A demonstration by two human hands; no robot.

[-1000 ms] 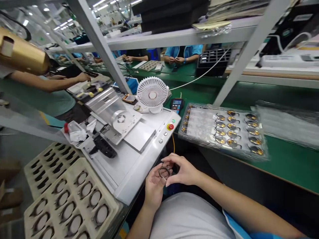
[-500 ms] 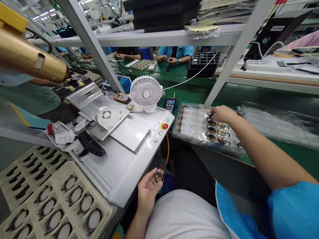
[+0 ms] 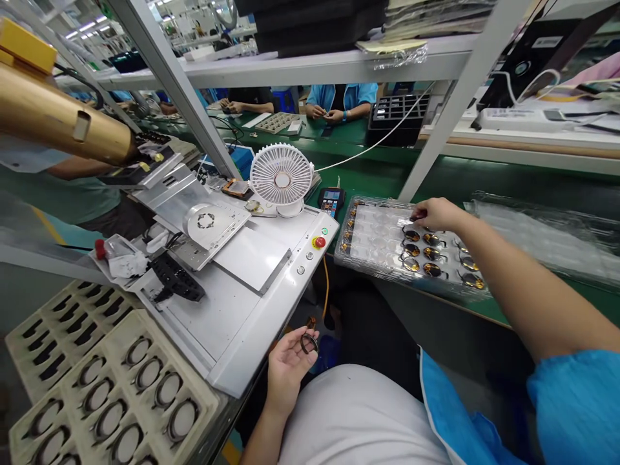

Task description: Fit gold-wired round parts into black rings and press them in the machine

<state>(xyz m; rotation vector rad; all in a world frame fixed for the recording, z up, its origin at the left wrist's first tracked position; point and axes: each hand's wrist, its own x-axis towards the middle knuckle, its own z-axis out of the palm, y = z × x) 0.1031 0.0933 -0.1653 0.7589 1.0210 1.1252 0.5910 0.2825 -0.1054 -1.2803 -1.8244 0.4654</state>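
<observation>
My left hand (image 3: 290,361) is near my lap, its fingers closed round a small dark ring-shaped part (image 3: 309,343) with an orange-brown piece at its top. My right hand (image 3: 436,214) reaches over the clear plastic tray (image 3: 378,232) on the green bench, fingertips pinched together at the upper end of a column of round parts. What those fingertips hold, if anything, is too small to make out. Several round dark and amber parts (image 3: 432,254) with short tails lie in the tray's pockets, just below my right hand.
A white machine (image 3: 252,310) with a red button (image 3: 319,242) stands at centre left, a white fan (image 3: 282,179) on it. Beige trays (image 3: 213,407) of round parts lie at the lower left. More clear trays (image 3: 547,242) are at the right. People work across the bench.
My right hand has shifted slightly right and its fingertips point down at the tray. My left hand still holds the ring-shaped part in nearly the same place. The view has moved slightly.
</observation>
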